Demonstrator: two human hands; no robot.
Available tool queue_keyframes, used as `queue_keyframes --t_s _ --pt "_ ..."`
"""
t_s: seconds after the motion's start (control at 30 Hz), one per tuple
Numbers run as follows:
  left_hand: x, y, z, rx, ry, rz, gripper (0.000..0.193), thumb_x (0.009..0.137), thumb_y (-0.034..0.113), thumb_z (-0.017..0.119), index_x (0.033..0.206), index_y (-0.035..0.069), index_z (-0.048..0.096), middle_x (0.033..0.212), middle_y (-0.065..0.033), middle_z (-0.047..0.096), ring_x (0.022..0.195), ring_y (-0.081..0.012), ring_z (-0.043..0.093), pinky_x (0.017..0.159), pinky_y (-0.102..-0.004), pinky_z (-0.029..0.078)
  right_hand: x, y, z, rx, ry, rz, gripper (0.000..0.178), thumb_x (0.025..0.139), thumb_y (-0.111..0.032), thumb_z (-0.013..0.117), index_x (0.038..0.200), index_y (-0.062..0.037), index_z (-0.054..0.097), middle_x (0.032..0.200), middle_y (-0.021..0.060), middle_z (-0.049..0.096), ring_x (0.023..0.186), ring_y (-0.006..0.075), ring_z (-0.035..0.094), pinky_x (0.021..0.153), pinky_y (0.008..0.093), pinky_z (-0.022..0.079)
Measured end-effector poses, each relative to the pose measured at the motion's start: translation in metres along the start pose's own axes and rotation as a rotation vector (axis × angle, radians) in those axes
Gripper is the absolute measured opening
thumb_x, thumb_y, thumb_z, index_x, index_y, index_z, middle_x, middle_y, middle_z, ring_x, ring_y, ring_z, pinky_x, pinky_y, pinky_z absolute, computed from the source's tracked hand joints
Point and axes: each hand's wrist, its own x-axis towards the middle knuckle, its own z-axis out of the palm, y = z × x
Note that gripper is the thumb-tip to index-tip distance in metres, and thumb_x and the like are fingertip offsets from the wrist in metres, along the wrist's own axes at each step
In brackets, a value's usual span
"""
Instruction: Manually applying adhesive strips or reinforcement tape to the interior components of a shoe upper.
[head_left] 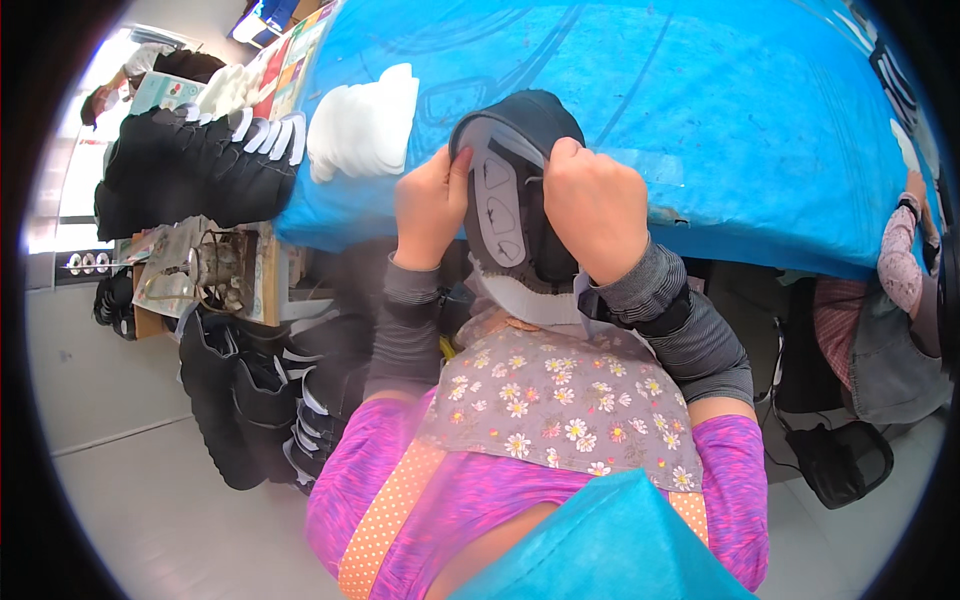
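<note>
Both hands hold a black shoe upper (530, 110) at the near edge of the blue-covered table, its toe end pointing away from me. A grey sole-shaped piece (500, 212) with printed outlines shows on its face, and a pale ribbed edge (530, 300) hangs toward my apron. My left hand (430, 205) grips the left rim, thumb on the grey face. On the other rim, the fingers of my right hand (598, 205) are curled shut; their tips are partly hidden.
White sole-shaped pads (362, 125) lie stacked on the blue table cover (720, 100). Left of them stands a row of black shoe uppers (190, 165). More black uppers (250, 385) hang below, near a metal device (218, 265). Another person's sleeve (903, 245) reaches the table at right.
</note>
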Motion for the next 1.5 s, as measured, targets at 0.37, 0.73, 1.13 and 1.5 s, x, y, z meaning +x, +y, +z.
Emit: queue_keyframes --t_s 0.37,0.73,1.13,1.5 --pt "0.025 0.017 0.002 0.014 0.16 0.197 0.017 0.091 0.022 0.067 0.1 0.008 0.07 0.063 -0.0138 0.06 0.053 -0.0302 0.058 0.049 -0.0376 0.042 -0.004 0.007 0.001 0.016 0.011 0.022 0.011 0.078 -0.008 0.058 0.084 0.0009 0.06 0.064 0.0078 0.065 0.059 0.0177 0.068 0.05 0.0278 0.052" --pt "0.021 0.051 -0.001 -0.22 -0.114 -0.02 0.03 0.087 0.018 0.07 0.113 0.004 0.068 0.086 -0.0161 0.071 0.071 -0.0252 0.069 0.06 -0.0295 0.05 -0.007 0.073 0.001 0.294 -0.02 0.17 0.033 0.096 -0.031 0.057 0.081 -0.0014 0.058 0.07 0.0186 0.062 0.064 0.0384 0.061 0.055 0.0435 0.048" --pt "0.027 0.083 0.03 0.146 -0.065 0.217 0.023 0.09 0.018 0.061 0.107 0.003 0.066 0.07 -0.0139 0.067 0.062 -0.0281 0.066 0.053 -0.0358 0.051 -0.018 0.111 0.019 0.293 -0.029 0.153 0.029 0.097 -0.027 0.057 0.081 -0.0021 0.057 0.063 0.0191 0.056 0.058 0.0401 0.056 0.05 0.0448 0.041" --pt "0.021 0.072 0.028 0.116 -0.035 0.243 0.025 0.086 0.014 0.064 0.108 0.001 0.062 0.07 -0.0129 0.065 0.063 -0.0276 0.066 0.053 -0.0347 0.051 -0.003 0.097 0.017 0.29 0.184 0.057 0.018 0.093 -0.024 0.064 0.09 -0.0069 0.067 0.063 0.0143 0.058 0.053 0.0328 0.056 0.048 0.0398 0.041"
